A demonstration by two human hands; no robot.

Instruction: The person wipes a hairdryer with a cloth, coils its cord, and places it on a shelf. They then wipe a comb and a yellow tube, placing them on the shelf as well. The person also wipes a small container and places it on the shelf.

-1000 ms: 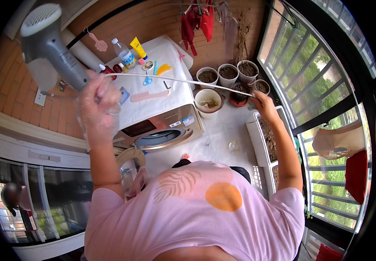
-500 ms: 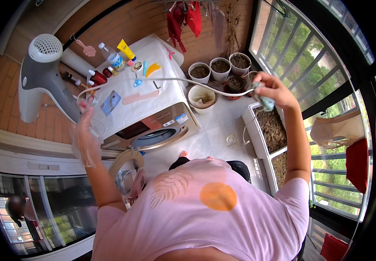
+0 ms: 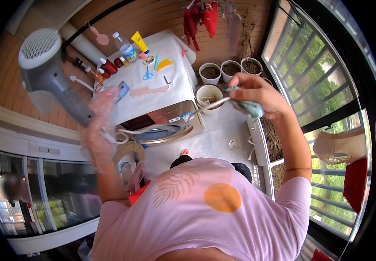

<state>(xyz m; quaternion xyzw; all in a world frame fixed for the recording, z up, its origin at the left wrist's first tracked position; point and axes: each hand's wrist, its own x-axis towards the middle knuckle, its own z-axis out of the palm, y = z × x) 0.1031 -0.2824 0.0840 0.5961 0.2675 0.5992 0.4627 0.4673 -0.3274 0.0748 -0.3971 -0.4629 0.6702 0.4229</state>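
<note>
The left hand (image 3: pixel 99 126), in a thin clear glove, is closed around the handle of a grey hair dryer (image 3: pixel 44 71), which now sits at about ten o'clock in the view with its round grille turned up toward the camera. Half a second ago the dryer stood higher and further toward eleven o'clock, with the hand lower beneath it; a full second ago it was higher again. So the dryer has come down and closer to the body while the hand kept its grip. The right hand (image 3: pixel 257 93), at about one o'clock, is shut on a bunched pale blue-green cloth (image 3: pixel 249 108) and pinches the white cord (image 3: pixel 188 117), which runs from there down to a loop near the left wrist. A second ago the cord stretched long and almost level between the two hands; now the span is shorter and slanted, and the right hand has drawn in from the far edge above the plant pots (image 3: pixel 229 69). By my reading, the cloth is being run along the cord toward the dryer, with a good part of the length already covered. Below lie the white tabletop (image 3: pixel 175 80) with bottles and scissors (image 3: pixel 147 75), and a washing machine (image 3: pixel 162 126).
</note>
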